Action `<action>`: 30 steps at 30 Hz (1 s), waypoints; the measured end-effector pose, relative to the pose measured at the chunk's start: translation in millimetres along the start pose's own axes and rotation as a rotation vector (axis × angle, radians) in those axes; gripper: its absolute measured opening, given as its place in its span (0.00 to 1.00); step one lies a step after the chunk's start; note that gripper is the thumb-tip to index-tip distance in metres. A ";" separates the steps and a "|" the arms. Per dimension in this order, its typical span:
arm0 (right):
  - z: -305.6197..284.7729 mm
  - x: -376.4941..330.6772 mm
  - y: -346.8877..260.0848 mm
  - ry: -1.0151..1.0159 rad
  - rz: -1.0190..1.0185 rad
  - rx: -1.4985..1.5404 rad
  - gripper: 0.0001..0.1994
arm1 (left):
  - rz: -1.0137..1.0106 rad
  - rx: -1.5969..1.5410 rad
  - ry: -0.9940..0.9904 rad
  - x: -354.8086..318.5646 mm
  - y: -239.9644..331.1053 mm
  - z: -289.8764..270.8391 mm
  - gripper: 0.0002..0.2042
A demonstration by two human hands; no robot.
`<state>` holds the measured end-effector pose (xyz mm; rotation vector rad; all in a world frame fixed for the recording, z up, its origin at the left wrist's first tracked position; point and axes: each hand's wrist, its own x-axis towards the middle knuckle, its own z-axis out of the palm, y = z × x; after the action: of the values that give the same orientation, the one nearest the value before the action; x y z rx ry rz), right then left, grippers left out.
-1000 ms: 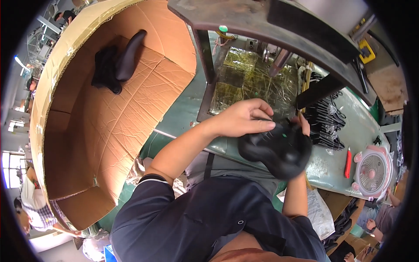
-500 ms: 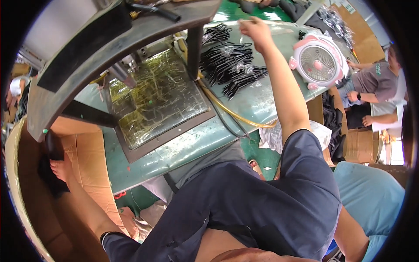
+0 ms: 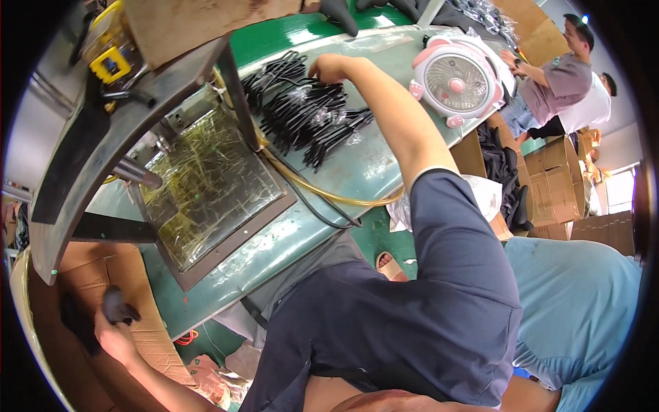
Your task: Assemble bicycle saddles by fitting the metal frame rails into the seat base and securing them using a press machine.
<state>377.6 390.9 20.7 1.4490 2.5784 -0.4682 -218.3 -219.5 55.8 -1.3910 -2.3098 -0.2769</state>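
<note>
My left hand [image 3: 115, 338] is down in a cardboard box at the lower left, closed on a dark grey rounded piece [image 3: 118, 306] that looks soft. Another black piece [image 3: 77, 323] lies beside it in the box. On the green table, my right hand [image 3: 332, 69] reaches the far edge of a pile of thin black bent rods or cords [image 3: 302, 113], some bundled in clear plastic. Its fingers are curled down against the pile, and their tips are hidden. Left of the pile stands a press-like machine with a dark curved frame [image 3: 130, 123] over a flat plate covered in yellowish film [image 3: 213, 185].
A pink and white fan [image 3: 456, 82] stands on the table's right. A yellow hose [image 3: 322, 194] and black cable cross the table by the machine. Cardboard boxes [image 3: 552, 182] with black pieces are at the right. Another person [image 3: 559, 82] stands beyond; someone in teal trousers [image 3: 573, 302] is close by.
My right hand has come down from above the table onto the black pile. My left hand has shifted in the box and now raises the dark grey piece into view. The view has swung right.
</note>
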 end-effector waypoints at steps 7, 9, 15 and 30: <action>-26.2 -24.3 2.2 0.180 -0.152 -0.170 0.15 | 0.496 -0.283 -0.471 16.3 214.0 -53.1 0.24; -36.1 -59.7 3.9 0.446 -0.243 -0.287 0.18 | 0.575 -0.362 -0.519 33.6 245.5 -43.3 0.22; -43.1 -179.2 1.6 0.869 -0.160 -0.125 0.12 | 0.764 -0.580 -0.354 59.6 274.3 -7.6 0.16; 117.5 -265.1 -235.4 0.460 -0.588 0.854 0.11 | 0.145 -1.076 0.019 -12.4 281.2 65.8 0.16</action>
<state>313.0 23.2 29.9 0.9668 3.3853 -1.6443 16.6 -70.0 -21.9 -1.9441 -2.0407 -1.6377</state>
